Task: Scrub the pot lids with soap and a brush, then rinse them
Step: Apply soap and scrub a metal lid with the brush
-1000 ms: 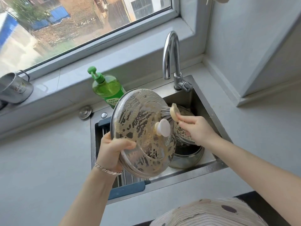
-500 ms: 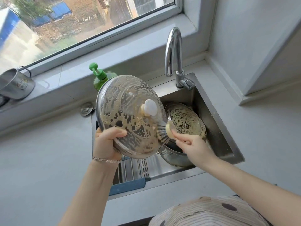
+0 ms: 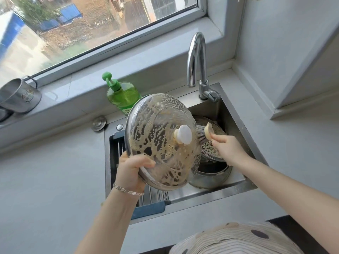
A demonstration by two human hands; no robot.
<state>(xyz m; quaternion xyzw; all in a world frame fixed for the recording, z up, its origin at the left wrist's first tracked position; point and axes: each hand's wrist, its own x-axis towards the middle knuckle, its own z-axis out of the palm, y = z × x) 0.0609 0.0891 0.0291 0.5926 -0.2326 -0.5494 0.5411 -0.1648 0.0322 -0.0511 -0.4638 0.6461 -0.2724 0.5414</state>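
Note:
A large glass pot lid [image 3: 157, 136] with a white knob [image 3: 183, 136] is tilted over the sink, covered in brownish soap foam. My left hand [image 3: 131, 170] grips its lower left rim, thumb on top. My right hand [image 3: 226, 148] holds a round brush [image 3: 204, 132] whose bristles press against the lid's right edge beside the knob. A second foamy lid [image 3: 209, 149] lies behind on a steel pot [image 3: 211, 176] in the sink, partly hidden by my right hand.
A green dish soap pump bottle [image 3: 122, 95] stands behind the sink [image 3: 236, 121], the chrome tap [image 3: 197, 61] at its back right. A metal mug [image 3: 17, 97] sits on the window sill. A blue-edged drain rack [image 3: 146, 208] spans the sink's left side.
The brush went from the lid's lower right edge up to beside the knob. The lid turned and tilted in my left hand, its knob now lower and further right.

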